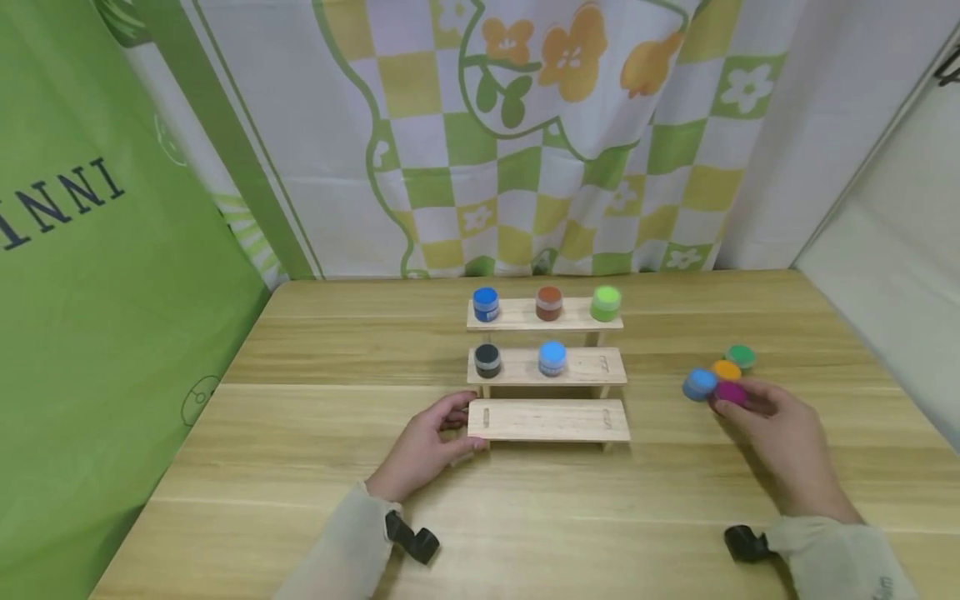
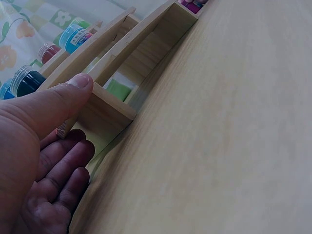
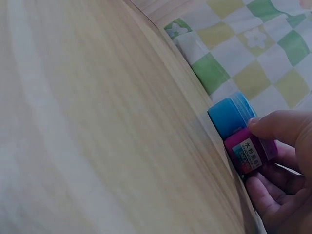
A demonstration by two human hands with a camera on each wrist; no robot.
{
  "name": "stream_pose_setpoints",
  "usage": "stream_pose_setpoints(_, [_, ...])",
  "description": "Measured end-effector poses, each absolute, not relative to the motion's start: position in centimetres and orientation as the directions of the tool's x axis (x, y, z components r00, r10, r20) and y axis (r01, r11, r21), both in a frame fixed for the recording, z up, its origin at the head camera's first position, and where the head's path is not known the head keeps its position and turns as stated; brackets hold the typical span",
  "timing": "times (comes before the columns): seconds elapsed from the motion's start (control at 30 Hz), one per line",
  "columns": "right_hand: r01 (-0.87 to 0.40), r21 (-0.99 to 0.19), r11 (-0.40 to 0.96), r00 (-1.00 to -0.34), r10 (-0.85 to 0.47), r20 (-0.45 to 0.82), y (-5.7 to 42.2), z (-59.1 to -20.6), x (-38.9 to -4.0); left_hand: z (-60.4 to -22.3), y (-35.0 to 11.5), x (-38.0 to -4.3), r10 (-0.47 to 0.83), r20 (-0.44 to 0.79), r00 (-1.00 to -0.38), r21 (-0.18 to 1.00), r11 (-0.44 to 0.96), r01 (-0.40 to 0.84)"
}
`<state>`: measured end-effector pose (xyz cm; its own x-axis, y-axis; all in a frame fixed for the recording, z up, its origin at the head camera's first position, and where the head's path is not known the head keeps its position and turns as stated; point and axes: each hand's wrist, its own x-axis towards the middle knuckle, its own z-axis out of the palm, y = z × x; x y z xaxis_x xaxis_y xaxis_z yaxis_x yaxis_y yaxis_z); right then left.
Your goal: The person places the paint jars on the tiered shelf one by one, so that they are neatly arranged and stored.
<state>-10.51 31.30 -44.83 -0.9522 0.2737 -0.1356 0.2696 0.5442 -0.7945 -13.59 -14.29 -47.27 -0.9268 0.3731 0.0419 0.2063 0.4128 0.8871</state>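
My left hand [image 1: 423, 446] holds the left end of a three-tier wooden stand [image 1: 547, 419], its thumb at the front corner of the lowest step. In the left wrist view the curled fingers [image 2: 68, 156] lie beside that end. Over on the right, my right hand [image 1: 787, 437] pinches a purple paint jar [image 3: 248, 151] between thumb and fingers at the table top. Against it stands a light blue jar [image 3: 233, 114]. An orange jar [image 1: 726, 371] and a green jar [image 1: 741, 358] are close behind.
On the top step are a dark blue jar [image 1: 486, 304], a brown jar [image 1: 549, 303] and a lime green jar [image 1: 606, 303]. The middle step bears a black jar [image 1: 487, 360] and a light blue jar [image 1: 552, 358]. A patterned curtain [image 1: 517, 192] hangs behind the table [image 1: 330, 358].
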Motion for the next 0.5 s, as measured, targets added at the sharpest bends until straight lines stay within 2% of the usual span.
stream_pose_setpoints(0.5, [0.257,-0.779,0.572,-0.945,0.318,-0.078,31.18,-44.91,-10.62,-47.33,-14.29,-13.62,0.371,0.050,-0.927,0.888,0.408,0.211])
